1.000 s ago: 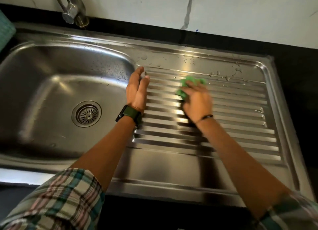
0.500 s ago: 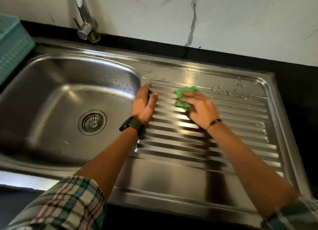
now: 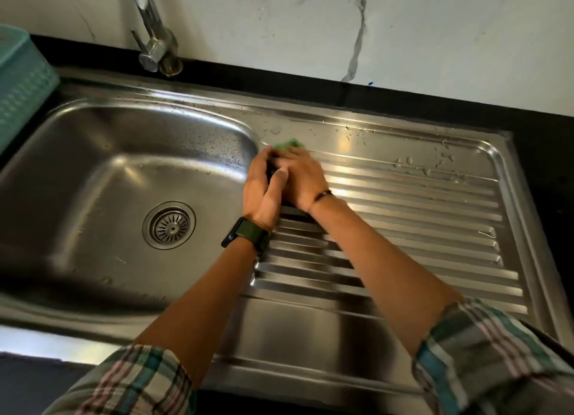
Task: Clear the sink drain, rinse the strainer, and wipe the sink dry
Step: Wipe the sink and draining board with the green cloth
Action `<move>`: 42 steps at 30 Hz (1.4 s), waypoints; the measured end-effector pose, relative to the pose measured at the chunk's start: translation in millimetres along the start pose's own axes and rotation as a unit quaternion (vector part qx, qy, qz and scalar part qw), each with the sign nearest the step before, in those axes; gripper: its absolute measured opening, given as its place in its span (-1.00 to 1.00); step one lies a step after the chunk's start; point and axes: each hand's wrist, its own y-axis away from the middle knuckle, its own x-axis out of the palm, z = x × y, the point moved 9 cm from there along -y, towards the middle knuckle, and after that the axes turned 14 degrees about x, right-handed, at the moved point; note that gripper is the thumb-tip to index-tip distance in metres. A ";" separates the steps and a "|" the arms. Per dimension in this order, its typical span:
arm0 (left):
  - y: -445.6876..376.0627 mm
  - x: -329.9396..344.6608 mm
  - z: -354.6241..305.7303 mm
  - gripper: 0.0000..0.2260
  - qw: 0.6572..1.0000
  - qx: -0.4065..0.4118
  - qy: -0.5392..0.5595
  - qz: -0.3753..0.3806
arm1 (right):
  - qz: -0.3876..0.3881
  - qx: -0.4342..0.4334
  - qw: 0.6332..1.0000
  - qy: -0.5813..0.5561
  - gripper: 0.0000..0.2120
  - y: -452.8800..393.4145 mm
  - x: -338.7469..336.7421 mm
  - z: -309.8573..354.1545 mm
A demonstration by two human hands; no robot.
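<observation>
A steel sink basin [image 3: 93, 178] holds a round strainer [image 3: 169, 225] seated in its drain. To its right lies the ribbed draining board [image 3: 419, 215]. My right hand [image 3: 302, 178] presses a green cloth [image 3: 292, 143] onto the board's far-left corner, beside the basin's rim; only the cloth's far edge shows. My left hand [image 3: 264, 188] stands edge-down with straight fingers right against the right hand, at the basin's edge. Water drops sit on the board's far strip.
A chrome tap [image 3: 155, 48] rises behind the basin. A teal plastic basket [image 3: 21, 85] stands at the far left. Black counter [image 3: 543, 128] borders the sink, with a marble wall behind. Drops [image 3: 441, 163] cluster at the board's far right.
My right hand has slid the green cloth leftward across the board until it meets my left hand. The view has tilted up, showing more tap and wall.
</observation>
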 end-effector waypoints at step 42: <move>19.3 157.3 -34.2 -0.53 0.875 0.181 -0.342 0.292 | -0.045 0.164 0.980 0.101 -0.46 83.0 -67.0 -197.8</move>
